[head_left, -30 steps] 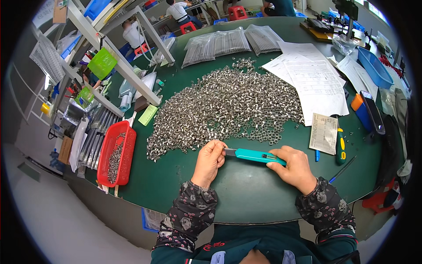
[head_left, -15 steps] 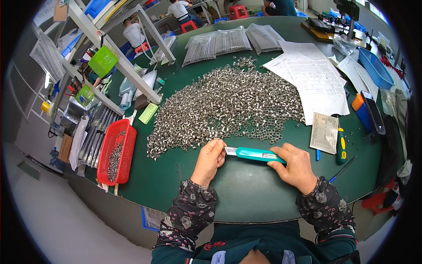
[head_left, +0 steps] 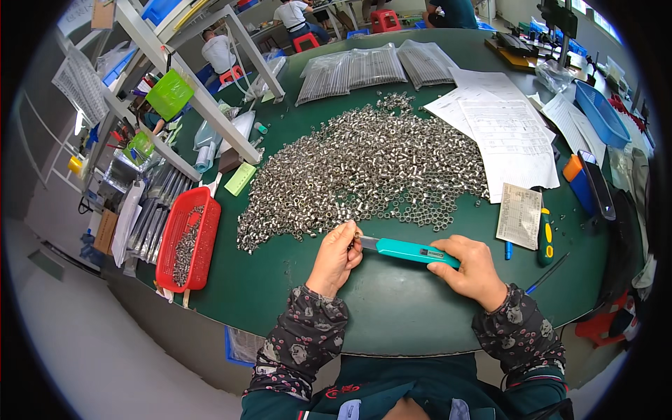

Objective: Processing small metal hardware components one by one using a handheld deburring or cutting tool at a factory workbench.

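Now right hand (head_left: 470,269) holds teal tool (head_left: 413,250); left hand (head_left: 337,256) pinches ring (head_left: 358,234).

clear bags (head_left: 364,70) (far edge), possibly rods

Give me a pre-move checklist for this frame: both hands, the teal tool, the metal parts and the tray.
1. Right hand grips the teal utility knife: ok.
2. Left hand pinches a small metal ring at the blade tip: ok.
3. Whether the blade touches the ring: cannot tell.
4. Pile of metal rings lies within reach on the green table: ok.
5. Red tray has room for more parts: ok.
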Motion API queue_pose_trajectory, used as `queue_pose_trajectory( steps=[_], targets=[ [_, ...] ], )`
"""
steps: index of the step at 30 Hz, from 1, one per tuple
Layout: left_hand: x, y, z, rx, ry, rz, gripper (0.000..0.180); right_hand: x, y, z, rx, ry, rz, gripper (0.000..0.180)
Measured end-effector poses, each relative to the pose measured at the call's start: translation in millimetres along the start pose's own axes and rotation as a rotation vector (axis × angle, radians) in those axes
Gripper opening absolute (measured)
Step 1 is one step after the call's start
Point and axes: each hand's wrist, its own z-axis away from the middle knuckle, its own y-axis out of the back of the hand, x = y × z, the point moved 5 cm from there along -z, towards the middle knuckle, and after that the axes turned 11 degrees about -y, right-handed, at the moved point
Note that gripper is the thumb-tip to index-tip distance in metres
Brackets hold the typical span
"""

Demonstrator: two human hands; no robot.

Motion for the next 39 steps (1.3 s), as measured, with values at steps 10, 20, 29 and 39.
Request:
queue_pose_trajectory(
  steps=[10,20,29,39],
  targets=[
    [4,-6,3,-0.022,0.009,-0.136,0.032,13,-3,-3,-0.121,-0.138,-0.049,0.026],
    [7,-8,7,-0.092,0.153,-0.128,0.031,-3,10,-2,-0.001,-0.027,0.130,0.025],
    [2,-7,7,-0.191,0.264,-0.068,0.033,-21,21,-6,0.149,0.258,0.271,0.027],
    [9,-5,1,-0.175,0.008,0.171,0.018,-4,16,-3,0.134,0.081,0.038,0.026]
  ],
)
